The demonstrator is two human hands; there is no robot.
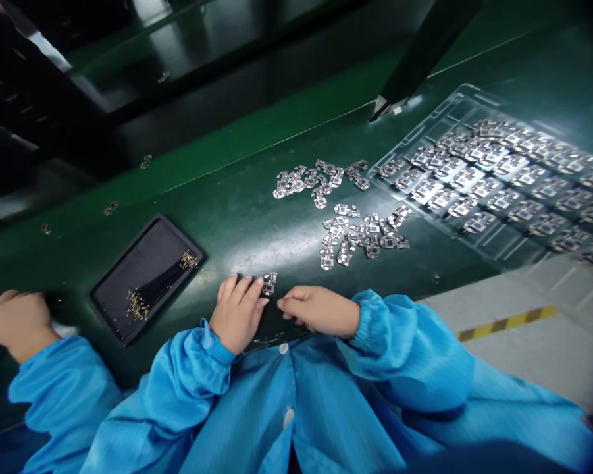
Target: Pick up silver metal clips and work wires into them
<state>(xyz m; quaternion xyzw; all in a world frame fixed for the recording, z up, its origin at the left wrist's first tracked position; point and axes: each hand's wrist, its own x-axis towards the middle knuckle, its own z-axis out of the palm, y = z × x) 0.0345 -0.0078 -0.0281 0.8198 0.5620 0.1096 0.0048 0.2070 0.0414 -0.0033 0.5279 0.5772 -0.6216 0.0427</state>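
My left hand (237, 311) rests low over the green table, its thumb and index finger at the near left edge of a small circuit board (270, 283), holding it against the surface. Just right of that board, my right hand (320, 309) has its fingers curled together in a pinch. Whatever its fingertips may hold is hidden or too small to make out. Left of my hands lies a black tray (116, 322) containing a bundle of thin black wires (160, 284) with gold-coloured ends.
Loose circuit boards lie in a far pile (320, 178) and a nearer pile (365, 234). A clear plastic tray (493, 253) with rows of boards overhangs the table's right edge. A dark post (414, 59) stands behind. Another person's hand (17, 322) is at the far left.
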